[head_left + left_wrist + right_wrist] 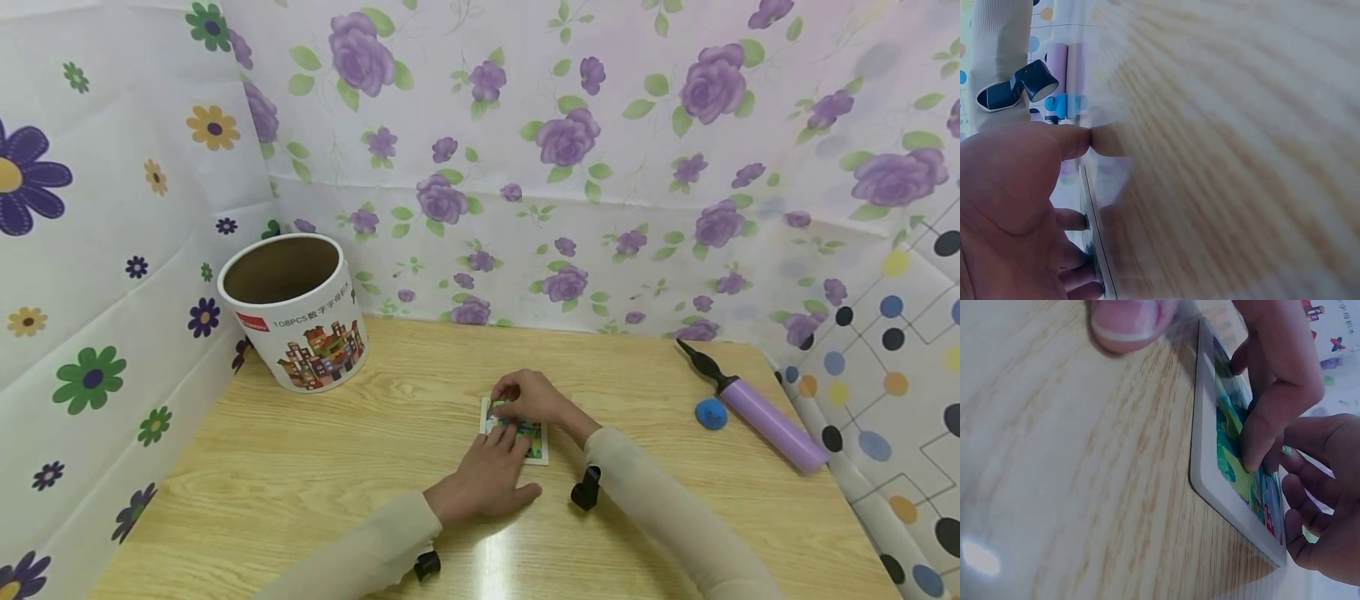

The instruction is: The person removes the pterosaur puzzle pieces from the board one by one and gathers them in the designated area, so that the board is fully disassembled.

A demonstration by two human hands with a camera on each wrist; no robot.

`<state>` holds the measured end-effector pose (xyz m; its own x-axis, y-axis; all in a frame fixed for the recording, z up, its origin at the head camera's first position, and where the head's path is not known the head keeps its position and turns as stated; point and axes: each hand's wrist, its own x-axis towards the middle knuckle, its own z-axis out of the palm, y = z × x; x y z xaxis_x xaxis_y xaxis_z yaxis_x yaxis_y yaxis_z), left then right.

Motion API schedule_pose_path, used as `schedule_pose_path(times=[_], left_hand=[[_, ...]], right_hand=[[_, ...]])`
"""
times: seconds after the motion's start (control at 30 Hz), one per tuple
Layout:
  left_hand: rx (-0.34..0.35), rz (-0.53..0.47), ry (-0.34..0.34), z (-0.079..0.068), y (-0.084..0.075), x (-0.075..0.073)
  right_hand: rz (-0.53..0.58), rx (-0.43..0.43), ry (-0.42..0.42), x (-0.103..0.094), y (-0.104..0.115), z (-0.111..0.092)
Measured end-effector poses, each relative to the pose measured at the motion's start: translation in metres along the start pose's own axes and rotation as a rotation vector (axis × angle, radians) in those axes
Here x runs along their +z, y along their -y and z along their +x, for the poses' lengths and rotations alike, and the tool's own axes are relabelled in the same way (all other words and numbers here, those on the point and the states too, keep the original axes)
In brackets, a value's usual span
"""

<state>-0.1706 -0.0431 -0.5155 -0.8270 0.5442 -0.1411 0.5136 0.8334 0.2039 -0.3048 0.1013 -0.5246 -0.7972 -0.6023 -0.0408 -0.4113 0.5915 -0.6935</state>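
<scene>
A small picture puzzle (pixel 536 446) with a white border and a bright, mostly green picture lies flat on the table in front of me. My left hand (pixel 491 477) rests its straight fingers over the puzzle's near left part, thumb spread out to the right on the tabletop. At the puzzle's far left corner, my right hand (pixel 532 397) has curled fingers, thumb and fingertips pinching a small puzzle piece that they mostly hide. The right wrist view shows the left fingers (pixel 1260 428) on the picture and the right hand (pixel 1335 506) close by at its edge.
A large white tub (pixel 322 342) with printed building blocks stands at the back left of the wooden table (pixel 337 454). At the right lie a purple hand pump (pixel 772 425) with a black nozzle and a small blue round object (pixel 711 413). Patterned cloths hang around the table.
</scene>
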Motion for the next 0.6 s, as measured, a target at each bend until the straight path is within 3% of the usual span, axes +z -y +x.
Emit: schedule_pose_path(times=[0.3,0.6], left_hand=[[0.007,0.026,0.0,-0.001,0.001,0.005],[0.005,0.031,-0.015,0.0,0.002,0.007]], right_hand=[[0.09,-0.059,-0.072,-0.01,-0.005,-0.011],[0.075,-0.016,-0.121,-0.034,-0.015,-0.031]])
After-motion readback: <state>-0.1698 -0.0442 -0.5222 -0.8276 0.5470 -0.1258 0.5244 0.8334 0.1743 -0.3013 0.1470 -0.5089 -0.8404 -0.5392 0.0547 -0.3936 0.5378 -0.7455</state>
